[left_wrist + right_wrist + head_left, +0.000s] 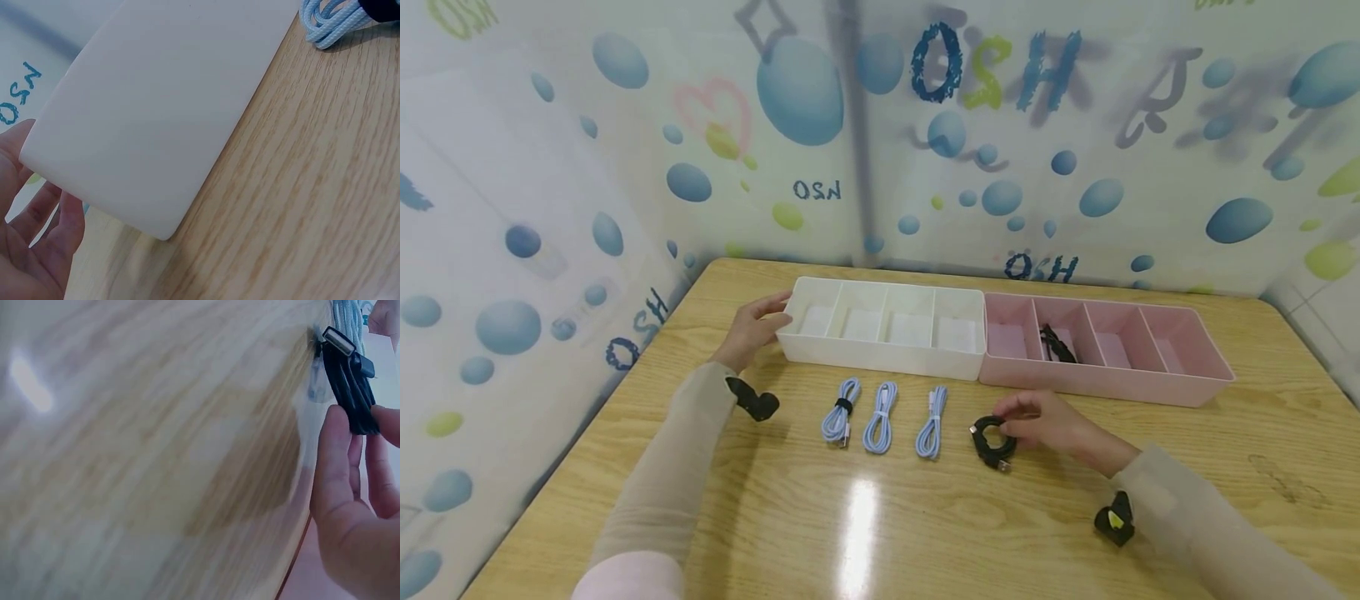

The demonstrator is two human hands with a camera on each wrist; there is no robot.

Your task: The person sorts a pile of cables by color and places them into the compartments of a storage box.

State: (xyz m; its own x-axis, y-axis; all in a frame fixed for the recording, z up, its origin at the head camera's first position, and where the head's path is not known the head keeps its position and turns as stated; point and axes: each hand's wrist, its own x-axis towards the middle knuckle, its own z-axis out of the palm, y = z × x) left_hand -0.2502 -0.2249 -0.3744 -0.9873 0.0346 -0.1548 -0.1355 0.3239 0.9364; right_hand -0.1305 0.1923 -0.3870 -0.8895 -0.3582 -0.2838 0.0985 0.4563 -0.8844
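Observation:
My left hand holds the left end of a white divided box; in the left wrist view its fingers lie against the end wall and at the rim. My right hand pinches a coiled black USB cable between thumb and fingers, in front of a pink divided box. The right wrist view shows the cable's metal USB plug pointing away from the fingertips. Left of it lie three light-blue coiled cables: one with a black strap, a middle one and a right one.
The boxes stand end to end near the back of the wooden table. Another black cable sits in the pink box's second compartment from the left. A patterned curtain hangs behind. A black wrist device is on the right sleeve.

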